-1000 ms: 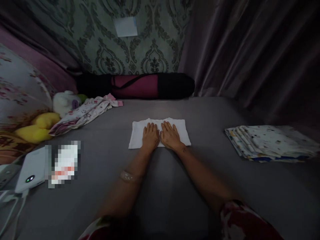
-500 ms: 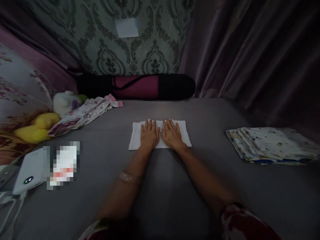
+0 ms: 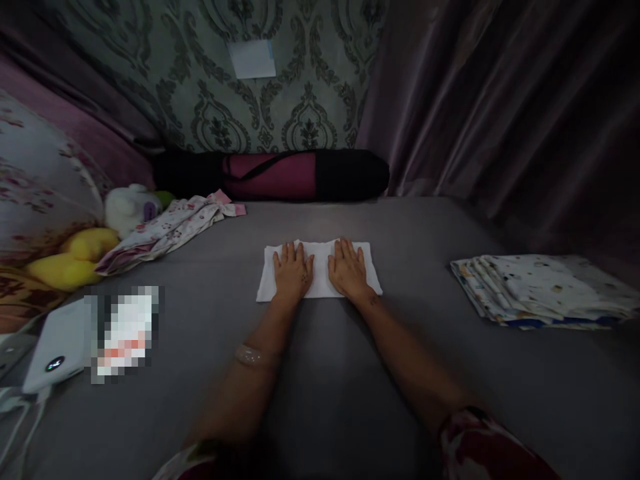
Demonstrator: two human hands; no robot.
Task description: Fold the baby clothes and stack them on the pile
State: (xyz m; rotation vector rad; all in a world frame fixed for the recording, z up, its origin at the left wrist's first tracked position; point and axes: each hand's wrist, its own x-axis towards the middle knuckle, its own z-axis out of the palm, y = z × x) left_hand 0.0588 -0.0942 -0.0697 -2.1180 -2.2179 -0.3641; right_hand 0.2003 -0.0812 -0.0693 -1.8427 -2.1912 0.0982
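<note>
A white folded cloth (image 3: pixel 321 270) lies flat on the grey bed sheet (image 3: pixel 320 373) in front of me. My left hand (image 3: pixel 293 270) rests palm down on its left half, fingers stretched out and slightly apart. On the right half lies my right hand (image 3: pixel 347 268), also palm down with straight fingers. A strip of bare cloth shows between the two hands. Both hands press on the cloth without gripping it. A clear bracelet (image 3: pixel 248 355) circles my left forearm.
To the right is a folded stack of printed fabric (image 3: pixel 545 290). On the left are a white power bank (image 3: pixel 63 343) with cables, a yellow plush toy (image 3: pixel 75 257), a white plush toy (image 3: pixel 127 210) and a floral garment (image 3: pixel 170 227). A black-and-pink long bag (image 3: pixel 270 175) lies along the wall.
My hands have slid apart across the white cloth, the left one further left and the right one slightly right. The cloth has stayed in about the same place.
</note>
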